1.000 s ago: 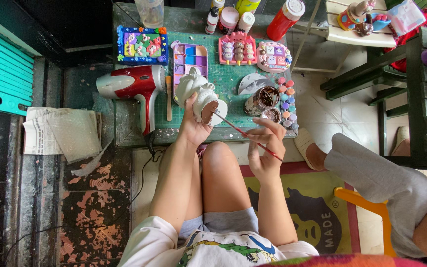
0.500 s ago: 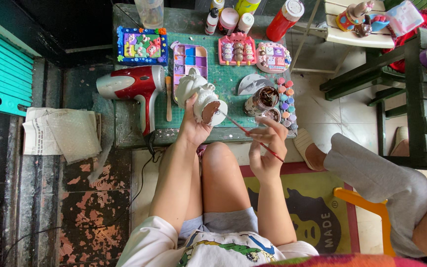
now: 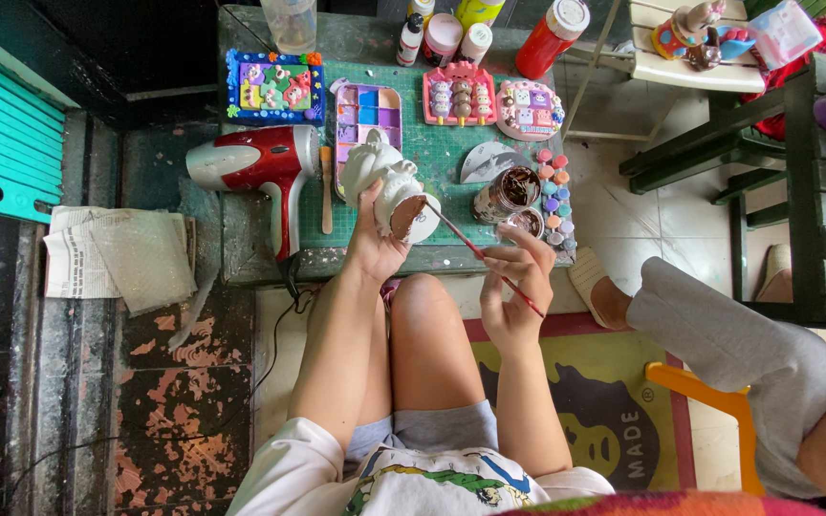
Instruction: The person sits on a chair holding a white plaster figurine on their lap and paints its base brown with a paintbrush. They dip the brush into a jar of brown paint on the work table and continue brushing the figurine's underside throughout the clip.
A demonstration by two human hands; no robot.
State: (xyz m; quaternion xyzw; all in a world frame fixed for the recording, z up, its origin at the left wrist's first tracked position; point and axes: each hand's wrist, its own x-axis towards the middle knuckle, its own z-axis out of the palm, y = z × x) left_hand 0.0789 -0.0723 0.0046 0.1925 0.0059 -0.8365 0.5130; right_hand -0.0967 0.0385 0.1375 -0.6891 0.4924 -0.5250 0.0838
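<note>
In the head view, just above the middle of the frame, the left hand (image 3: pixel 375 250) was closed around a white plaster figurine (image 3: pixel 386 182), holding it tilted over the near edge of the green cutting mat (image 3: pixel 442 158). Right of centre, the right hand (image 3: pixel 513 291) pinched a thin red-handled paintbrush (image 3: pixel 482 258), whose tip touched the figurine's brown-painted base, with a dark paint jar (image 3: pixel 509 191) and a red hair dryer (image 3: pixel 260 167) lying to either side

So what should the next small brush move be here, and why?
Probably a short stroke across the base of the white figurine. The left hand tilts its partly brown underside toward the brush, whose tip in the right hand already sits at that patch.
</note>
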